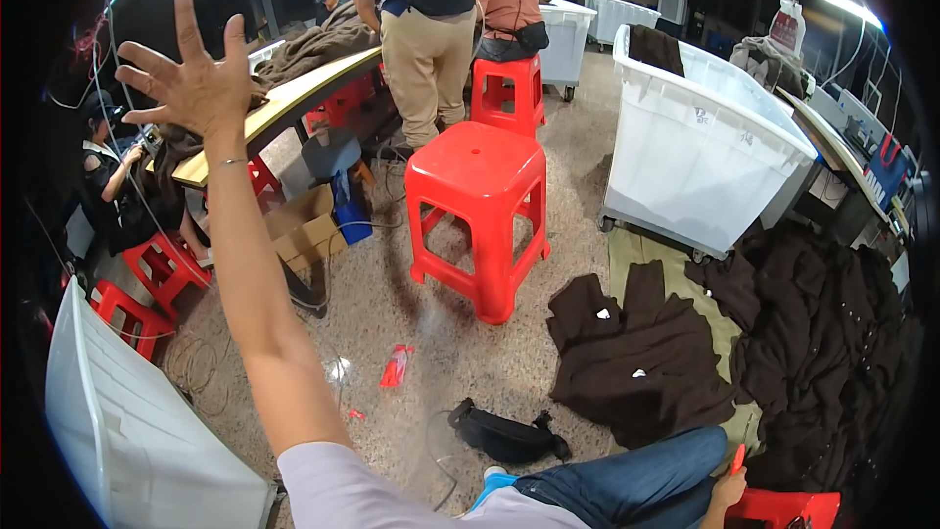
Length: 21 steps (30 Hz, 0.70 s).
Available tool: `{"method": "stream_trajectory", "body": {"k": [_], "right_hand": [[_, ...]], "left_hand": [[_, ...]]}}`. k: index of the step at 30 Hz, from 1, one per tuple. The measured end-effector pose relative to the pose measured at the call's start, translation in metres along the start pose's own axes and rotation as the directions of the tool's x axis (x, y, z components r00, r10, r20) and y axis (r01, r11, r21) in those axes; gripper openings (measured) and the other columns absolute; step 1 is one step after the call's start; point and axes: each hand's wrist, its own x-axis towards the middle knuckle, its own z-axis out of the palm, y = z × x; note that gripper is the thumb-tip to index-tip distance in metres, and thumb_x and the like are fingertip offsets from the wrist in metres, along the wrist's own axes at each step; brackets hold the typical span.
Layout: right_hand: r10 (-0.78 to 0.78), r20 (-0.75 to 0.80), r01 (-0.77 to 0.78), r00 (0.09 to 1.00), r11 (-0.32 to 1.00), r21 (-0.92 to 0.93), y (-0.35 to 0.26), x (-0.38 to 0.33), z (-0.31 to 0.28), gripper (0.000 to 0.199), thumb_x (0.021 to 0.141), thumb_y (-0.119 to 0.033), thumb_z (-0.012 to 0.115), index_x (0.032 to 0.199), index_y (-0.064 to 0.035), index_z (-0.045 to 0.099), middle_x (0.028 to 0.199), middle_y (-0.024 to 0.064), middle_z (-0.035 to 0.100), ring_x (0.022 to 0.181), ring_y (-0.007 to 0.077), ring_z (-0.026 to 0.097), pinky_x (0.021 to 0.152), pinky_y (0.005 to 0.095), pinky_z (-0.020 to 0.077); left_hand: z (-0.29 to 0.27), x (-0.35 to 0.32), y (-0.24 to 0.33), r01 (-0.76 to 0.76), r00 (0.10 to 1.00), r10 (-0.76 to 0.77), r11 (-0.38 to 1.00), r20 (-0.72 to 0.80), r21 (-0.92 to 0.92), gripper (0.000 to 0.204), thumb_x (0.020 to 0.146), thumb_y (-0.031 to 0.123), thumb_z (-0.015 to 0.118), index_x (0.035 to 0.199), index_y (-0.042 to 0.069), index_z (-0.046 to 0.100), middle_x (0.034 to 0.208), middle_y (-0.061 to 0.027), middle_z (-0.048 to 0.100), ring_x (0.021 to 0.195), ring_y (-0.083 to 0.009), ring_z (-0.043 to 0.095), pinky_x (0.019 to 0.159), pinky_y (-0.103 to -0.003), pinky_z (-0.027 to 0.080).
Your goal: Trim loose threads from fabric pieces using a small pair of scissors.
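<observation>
My left hand is raised high at the upper left, its fingers spread and nothing in it. Behind it lies the end of a table with dark brown cloth. Low at the right, beside my jeans-clad leg, my right hand is closed around a thin orange-red handled thing; its lower part is hidden in the fist. Just beyond that hand, dark brown knit garments lie spread on the floor. A black waist bag rests on the floor in front of my leg.
A red plastic stool stands mid-floor; another red stool is by my right hand. White wheeled bins stand at right and left. More brown garments are heaped at far right. Several people work around the yellow-edged table.
</observation>
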Motion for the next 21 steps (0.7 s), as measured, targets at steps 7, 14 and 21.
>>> {"method": "stream_trajectory", "body": {"k": [7, 14, 21], "right_hand": [[-0.024, -0.018, 0.024, 1.0, 0.999, 0.028, -0.002, -0.002, -0.006, 0.022, 0.096, -0.026, 0.051, 0.096, -0.0038, 0.055, 0.077, 0.0225, 0.066, 0.074, 0.0427, 0.065, 0.061, 0.0528, 0.0498], [-0.001, 0.006, 0.001, 1.0, 1.0, 0.019, 0.003, -0.006, -0.004, 0.024, 0.095, -0.029, 0.056, 0.099, -0.0045, 0.054, 0.078, 0.0225, 0.066, 0.075, 0.0435, 0.065, 0.061, 0.0525, 0.0503], [-0.032, -0.082, 0.029, 0.996, 0.999, -0.037, -0.008, -0.006, -0.009, 0.032, 0.096, -0.037, 0.056, 0.099, -0.005, 0.054, 0.078, 0.0219, 0.066, 0.073, 0.0428, 0.065, 0.06, 0.0517, 0.0507]], "left_hand": [[-0.017, -0.044, -0.006, 0.028, 0.998, -0.03, 0.998, 0.052, 0.05, 0.073, 0.084, 0.057, 0.063, 0.147, 0.051, 0.027, 0.162, -0.0136, -0.005, 0.148, -0.0407, 0.002, 0.099, -0.081, 0.003], [-0.018, -0.07, 0.015, 0.014, 0.999, -0.022, 0.957, -0.027, -0.29, 0.077, 0.084, 0.056, 0.063, 0.151, 0.031, 0.033, 0.161, -0.0159, 0.015, 0.149, -0.0344, 0.009, 0.108, -0.069, 0.013], [-0.023, -0.028, -0.014, 0.074, 0.987, -0.054, 0.989, -0.15, 0.132, 0.09, 0.082, 0.066, 0.06, 0.154, 0.027, 0.023, 0.159, -0.024, 0.002, 0.147, -0.0397, 0.015, 0.102, -0.075, 0.015]]}}
